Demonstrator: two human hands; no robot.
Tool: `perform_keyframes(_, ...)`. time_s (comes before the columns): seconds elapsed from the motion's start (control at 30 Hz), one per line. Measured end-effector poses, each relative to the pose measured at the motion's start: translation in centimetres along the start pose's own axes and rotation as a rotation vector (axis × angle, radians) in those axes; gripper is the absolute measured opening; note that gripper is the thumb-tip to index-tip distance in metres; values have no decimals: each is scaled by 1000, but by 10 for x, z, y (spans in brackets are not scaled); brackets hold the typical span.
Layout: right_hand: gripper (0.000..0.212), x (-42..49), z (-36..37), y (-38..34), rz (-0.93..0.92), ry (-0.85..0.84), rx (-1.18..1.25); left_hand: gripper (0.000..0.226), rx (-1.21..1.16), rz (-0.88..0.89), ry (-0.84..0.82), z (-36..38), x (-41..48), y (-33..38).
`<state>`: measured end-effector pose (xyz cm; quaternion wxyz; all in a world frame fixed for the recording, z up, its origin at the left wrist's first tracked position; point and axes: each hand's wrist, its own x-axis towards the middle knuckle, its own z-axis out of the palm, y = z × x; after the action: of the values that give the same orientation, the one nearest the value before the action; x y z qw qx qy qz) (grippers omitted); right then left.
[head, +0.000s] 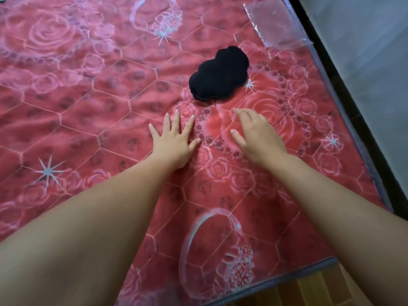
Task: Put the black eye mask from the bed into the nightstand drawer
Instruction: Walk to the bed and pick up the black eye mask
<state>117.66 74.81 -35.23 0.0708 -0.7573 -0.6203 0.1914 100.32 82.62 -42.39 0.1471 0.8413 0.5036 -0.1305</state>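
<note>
The black eye mask (219, 74) lies flat on the red rose-patterned bed cover (88, 107), toward the bed's right side. My left hand (174, 142) rests palm down on the cover with fingers spread, a short way below and left of the mask. Just below the mask hovers my right hand (256, 138), fingers apart and slightly curled, holding nothing. Neither hand touches the mask. No nightstand or drawer shows in the head view.
A clear plastic bag (278, 23) lies at the bed's far right corner. The bed's dark edge (344, 100) runs diagonally on the right, with grey floor (375, 51) beyond. Wooden floor (309, 290) shows at the bottom.
</note>
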Motion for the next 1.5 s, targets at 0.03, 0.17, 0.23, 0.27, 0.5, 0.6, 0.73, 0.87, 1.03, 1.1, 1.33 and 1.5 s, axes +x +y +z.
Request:
perform_keyframes(0.03, 50, 8, -1, 0, 24, 0, 23, 63, 9, 3, -2, 1, 1, -1)
perform_keyframes(0.17, 48, 41, 2, 2, 204, 60, 220, 64, 18, 13, -14, 6, 6, -7)
perform_keyframes(0.23, 46, 57, 6, 5, 289, 82, 328, 64, -4, 6, -20, 9, 7, -8)
perform_keyframes(0.27, 46, 64, 8, 6, 325, 86, 376, 64, -12, 5, -20, 11, 7, -9)
perform_keyframes(0.5, 22, 110, 18, 4, 622, 140, 882, 64, -53, 15, 9, 18, 8, -13)
perform_keyframes(0.6, 45, 121, 15, 2, 758, 192, 1004, 65, -67, 18, -12, 21, 10, -13)
perform_keyframes(0.73, 47, 134, 21, 3, 799, 234, 969, 65, -72, 16, -17, 22, 10, -13)
perform_keyframes(0.87, 49, 138, 25, 3, 816, 308, 980, 64, -68, 18, -20, 23, 10, -13)
perform_keyframes(1.03, 30, 124, 25, 3, 748, 228, 1026, 65, -62, 10, -44, 23, 11, -14)
perform_keyframes(1.1, 31, 112, 24, 5, 715, 207, 1087, 65, -58, 8, -46, 22, 11, -13)
perform_keyframes(1.33, 24, 46, 16, 8, 695, 258, 1354, 65, -62, -2, -70, 10, 9, -12)
perform_keyframes(1.5, 21, -9, 8, 5, 756, 304, 1450, 61, -99, -53, -152, -13, -3, 0)
